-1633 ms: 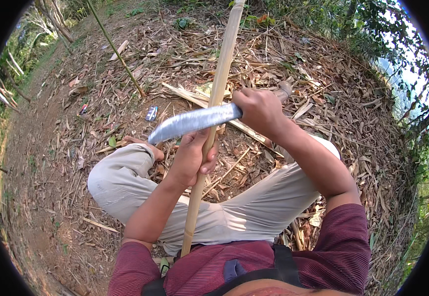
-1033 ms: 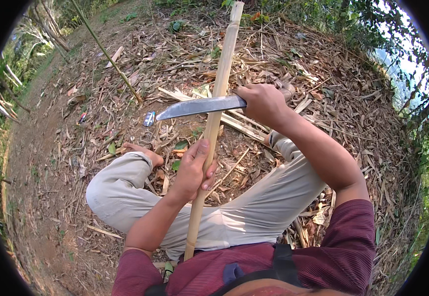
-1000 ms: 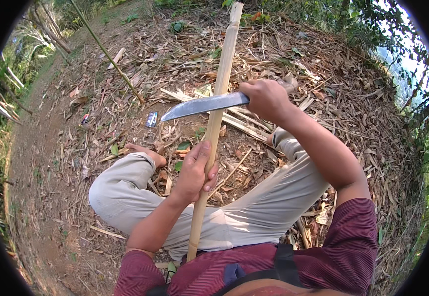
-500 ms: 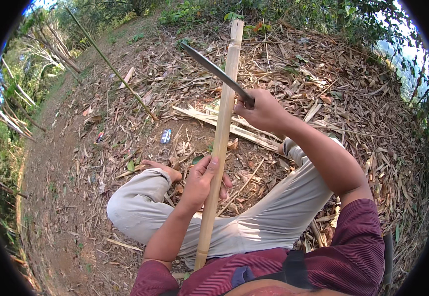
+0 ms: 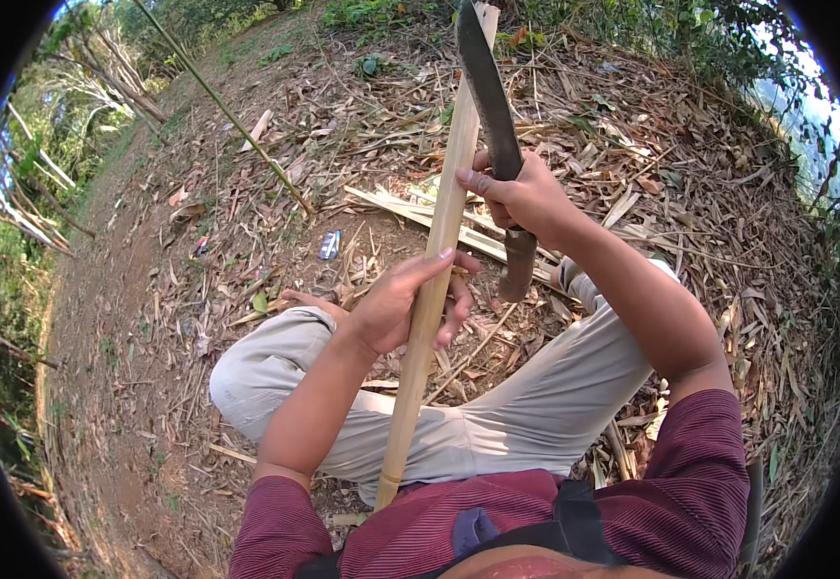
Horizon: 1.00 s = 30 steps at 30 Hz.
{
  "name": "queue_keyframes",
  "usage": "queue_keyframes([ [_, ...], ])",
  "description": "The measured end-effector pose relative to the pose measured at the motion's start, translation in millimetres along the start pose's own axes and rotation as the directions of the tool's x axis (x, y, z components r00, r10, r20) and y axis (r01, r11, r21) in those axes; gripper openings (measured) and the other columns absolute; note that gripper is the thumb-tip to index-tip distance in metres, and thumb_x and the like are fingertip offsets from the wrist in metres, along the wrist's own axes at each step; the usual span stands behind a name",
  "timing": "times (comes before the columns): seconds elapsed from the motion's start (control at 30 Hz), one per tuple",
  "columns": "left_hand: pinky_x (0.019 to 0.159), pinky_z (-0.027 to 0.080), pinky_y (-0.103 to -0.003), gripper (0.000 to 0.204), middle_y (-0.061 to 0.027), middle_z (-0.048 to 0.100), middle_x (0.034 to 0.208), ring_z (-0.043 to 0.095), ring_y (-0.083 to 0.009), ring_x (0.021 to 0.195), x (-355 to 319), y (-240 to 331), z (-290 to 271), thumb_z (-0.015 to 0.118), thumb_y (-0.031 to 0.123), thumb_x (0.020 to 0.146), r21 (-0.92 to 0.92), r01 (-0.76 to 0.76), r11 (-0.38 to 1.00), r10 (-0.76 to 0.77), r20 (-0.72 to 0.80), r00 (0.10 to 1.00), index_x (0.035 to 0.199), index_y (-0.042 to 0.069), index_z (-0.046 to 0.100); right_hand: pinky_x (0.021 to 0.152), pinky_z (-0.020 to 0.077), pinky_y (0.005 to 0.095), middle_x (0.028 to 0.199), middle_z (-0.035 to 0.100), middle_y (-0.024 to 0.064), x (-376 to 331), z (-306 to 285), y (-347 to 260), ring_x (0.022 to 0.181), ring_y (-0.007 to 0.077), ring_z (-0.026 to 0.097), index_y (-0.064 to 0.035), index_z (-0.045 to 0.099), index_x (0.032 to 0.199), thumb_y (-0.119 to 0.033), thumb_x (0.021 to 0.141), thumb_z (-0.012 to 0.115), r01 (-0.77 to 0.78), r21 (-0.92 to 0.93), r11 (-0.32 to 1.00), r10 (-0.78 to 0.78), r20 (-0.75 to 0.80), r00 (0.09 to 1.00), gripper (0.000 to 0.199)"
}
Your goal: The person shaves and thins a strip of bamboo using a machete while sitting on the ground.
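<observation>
Knife (image 5: pixel 498 130), swung upward, now crosses pole (image 5: pixel 448 207) near top; right hand (image 5: pixel 528 198): fingers grasp blade (image 5: pixel 483 72) beside handle (image 5: pixel 518 265); left hand (image 5: pixel 388 307): fingers spread loosely around pole.

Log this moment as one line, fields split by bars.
left hand: around pole, fingers spread | right hand: holding knife, touching pole | knife: handle toward shirt | pole: lower end near shirt

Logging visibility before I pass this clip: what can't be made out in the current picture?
Head view:
Left hand: palm partly hidden behind the pale strip.
Strip's far end: partly covered by the knife blade.
Blade tip: at the top edge, possibly cut off.
Small ground packet: too small to identify.
</observation>
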<state>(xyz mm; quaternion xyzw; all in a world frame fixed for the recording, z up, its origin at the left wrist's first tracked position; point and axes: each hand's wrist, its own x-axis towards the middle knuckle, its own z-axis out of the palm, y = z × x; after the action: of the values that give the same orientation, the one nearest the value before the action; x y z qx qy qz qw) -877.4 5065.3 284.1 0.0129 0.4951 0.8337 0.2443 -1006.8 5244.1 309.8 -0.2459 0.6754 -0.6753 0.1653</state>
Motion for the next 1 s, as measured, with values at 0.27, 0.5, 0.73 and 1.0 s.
queue_keyframes([
  [0.27, 0.044, 0.038, -0.026, 0.044, -0.0034, 0.049, 0.074, 0.046, -0.0109, 0.051, 24.4, 2.7, 7.6, 0.039, 0.044, 0.105, -0.044, -0.047, 0.998, 0.045, -0.024, 0.999, 0.116, 0.003, 0.052, 0.044, 0.0264, 0.0238, 0.056, 0.042, -0.0069, 2.7, -14.0, 1.5, 0.046, 0.0034, 0.036, -0.0049, 0.062, 0.089, -0.030, 0.095, 0.068, 0.017, -0.032, 0.999, -0.018, -0.051, 0.999, 0.026],
  [0.5, 0.042, 0.047, -0.032, 0.073, -0.0107, 0.056, 0.077, 0.053, -0.0204, 0.048, 16.0, -20.4, 3.1, 0.024, 0.061, 0.102, -0.207, 0.029, 0.978, -0.004, 0.120, 0.993, 0.121, -0.004, 0.053, 0.046, 0.0236, 0.0238, 0.059, 0.037, -0.0067, 8.3, -42.7, -0.7, 0.048, 0.0046, 0.029, -0.0047, 0.056, 0.095, -0.023, 0.096, 0.067, -0.034, 0.235, 0.971, 0.056, -0.085, 0.995, 0.021],
  [0.73, 0.036, 0.029, -0.021, 0.054, 0.0029, 0.038, 0.066, 0.031, -0.0061, 0.041, 14.1, -34.3, 3.6, 0.027, 0.057, 0.100, -0.271, 0.018, 0.962, -0.003, 0.056, 0.998, 0.098, 0.008, 0.050, 0.043, 0.0204, 0.0230, 0.056, 0.030, -0.0078, 6.0, -36.2, 2.4, 0.046, 0.0041, 0.028, -0.0021, 0.059, 0.088, -0.055, 0.101, 0.042, 0.038, -0.081, 0.996, -0.050, -0.155, 0.987, 0.057],
  [1.0, 0.041, 0.032, -0.021, 0.031, 0.0008, 0.043, 0.071, 0.036, -0.0064, 0.047, 5.8, -28.5, 6.4, 0.036, 0.035, 0.098, -0.220, -0.176, 0.959, 0.169, -0.049, 0.984, 0.097, 0.007, 0.051, 0.052, 0.0495, 0.0445, 0.063, 0.063, 0.0168, -33.8, 17.4, 9.8, 0.056, 0.0360, 0.064, -0.0029, 0.064, 0.073, -0.063, 0.092, 0.054, 0.331, -0.874, 0.356, -0.366, 0.196, 0.910, 0.064],
])
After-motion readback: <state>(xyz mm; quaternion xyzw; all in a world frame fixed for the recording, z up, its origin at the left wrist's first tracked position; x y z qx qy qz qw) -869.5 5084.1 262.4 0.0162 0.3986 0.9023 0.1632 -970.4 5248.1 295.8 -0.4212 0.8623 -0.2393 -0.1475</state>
